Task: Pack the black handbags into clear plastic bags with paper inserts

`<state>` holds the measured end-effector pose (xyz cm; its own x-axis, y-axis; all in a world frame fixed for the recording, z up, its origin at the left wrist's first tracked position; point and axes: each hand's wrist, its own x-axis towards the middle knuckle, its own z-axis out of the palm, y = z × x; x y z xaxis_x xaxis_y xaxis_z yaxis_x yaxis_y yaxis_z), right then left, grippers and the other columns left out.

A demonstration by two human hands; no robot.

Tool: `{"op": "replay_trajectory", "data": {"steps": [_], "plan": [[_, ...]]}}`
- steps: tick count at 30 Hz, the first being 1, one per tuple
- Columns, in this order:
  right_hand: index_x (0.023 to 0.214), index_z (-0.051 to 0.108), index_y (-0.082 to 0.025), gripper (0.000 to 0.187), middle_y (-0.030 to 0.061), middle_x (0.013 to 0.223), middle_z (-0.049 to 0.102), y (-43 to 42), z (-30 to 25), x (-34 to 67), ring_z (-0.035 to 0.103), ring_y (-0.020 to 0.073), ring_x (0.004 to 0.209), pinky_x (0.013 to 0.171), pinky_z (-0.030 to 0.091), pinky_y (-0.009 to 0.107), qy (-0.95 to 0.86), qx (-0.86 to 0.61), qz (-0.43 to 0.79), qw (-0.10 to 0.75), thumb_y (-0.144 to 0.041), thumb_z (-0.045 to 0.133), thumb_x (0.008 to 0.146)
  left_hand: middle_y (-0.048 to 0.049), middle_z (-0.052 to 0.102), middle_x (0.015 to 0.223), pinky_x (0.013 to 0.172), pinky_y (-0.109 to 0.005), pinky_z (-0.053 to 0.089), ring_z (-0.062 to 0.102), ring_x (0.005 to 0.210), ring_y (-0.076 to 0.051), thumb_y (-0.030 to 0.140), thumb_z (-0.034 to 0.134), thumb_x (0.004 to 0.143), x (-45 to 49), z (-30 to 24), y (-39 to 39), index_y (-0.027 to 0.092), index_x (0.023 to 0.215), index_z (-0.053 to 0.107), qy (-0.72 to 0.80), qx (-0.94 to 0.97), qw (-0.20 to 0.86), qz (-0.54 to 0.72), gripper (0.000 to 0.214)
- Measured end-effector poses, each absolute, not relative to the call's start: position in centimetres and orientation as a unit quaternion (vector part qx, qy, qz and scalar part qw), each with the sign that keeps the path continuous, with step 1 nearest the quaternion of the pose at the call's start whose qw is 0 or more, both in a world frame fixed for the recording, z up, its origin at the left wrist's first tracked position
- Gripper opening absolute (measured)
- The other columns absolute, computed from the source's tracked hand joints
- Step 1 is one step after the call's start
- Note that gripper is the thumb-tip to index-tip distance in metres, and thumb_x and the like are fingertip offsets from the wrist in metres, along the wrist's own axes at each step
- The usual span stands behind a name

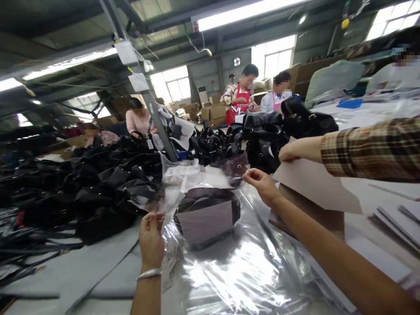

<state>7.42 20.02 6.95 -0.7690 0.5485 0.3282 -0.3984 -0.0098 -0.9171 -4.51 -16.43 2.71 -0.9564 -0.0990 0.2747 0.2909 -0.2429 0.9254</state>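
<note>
A clear plastic bag (229, 271) is spread over the table in front of me. My left hand (151, 238), with a silver bangle at the wrist, pinches the plastic at its left edge. On the other side, my right hand (264, 186) has thumb and fingers closed on the far right corner of the same plastic. Between them, a black handbag (236, 210) lies with a pale card (206, 222) against its near face. Glare and clear film hide parts of it; it appears to be within the plastic.
From the right, a co-worker's plaid sleeve (370, 151) reaches in, that person's hand (288, 151) on a cardboard sheet (318, 186). Black bags (108, 188) are heaped at the left; more (265, 135) stand behind. A metal post (154, 109) rises beyond the plastic. Several people work farther back.
</note>
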Motion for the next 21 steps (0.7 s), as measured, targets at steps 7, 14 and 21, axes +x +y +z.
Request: {"op": "replay_trajectory", "data": {"steps": [7,14,21], "plan": [[0.084,0.054,-0.023,0.049,0.0035,0.108,0.067,20.2,5.5,8.5,0.064,0.0179,0.093,0.084,0.054,0.032,-0.62,-0.085,0.714,0.315,-0.058,0.083,0.068,-0.0027,0.072,0.091,0.086,-0.03,0.053,0.069,0.088,-0.017,0.054,0.08,0.076,-3.6,1.0,-17.4,0.022,0.11,0.064,-0.633,-0.04,0.093,-0.768,0.05],[0.136,0.055,-0.027,0.078,0.0127,0.135,0.063,17.7,6.5,7.8,0.058,0.0271,0.125,0.103,0.05,0.042,-0.688,-0.032,0.694,0.208,-0.058,0.083,0.07,-0.002,0.07,0.102,0.088,-0.024,0.05,0.065,0.091,-0.013,0.059,0.079,0.075,-4.2,3.2,-17.2,0.025,0.131,0.06,-0.619,-0.096,0.098,-0.773,0.069],[0.087,0.077,-0.019,0.042,0.0089,0.086,0.075,16.7,7.6,6.5,0.07,0.0254,0.085,0.084,0.054,0.039,-0.697,-0.078,0.664,0.259,-0.054,0.085,0.066,0.0023,0.066,0.081,0.075,-0.024,0.051,0.06,0.073,-0.01,0.048,0.093,0.052,-4.9,5.2,-18.3,0.018,0.081,0.071,-0.583,-0.056,0.101,-0.804,0.047]]}}
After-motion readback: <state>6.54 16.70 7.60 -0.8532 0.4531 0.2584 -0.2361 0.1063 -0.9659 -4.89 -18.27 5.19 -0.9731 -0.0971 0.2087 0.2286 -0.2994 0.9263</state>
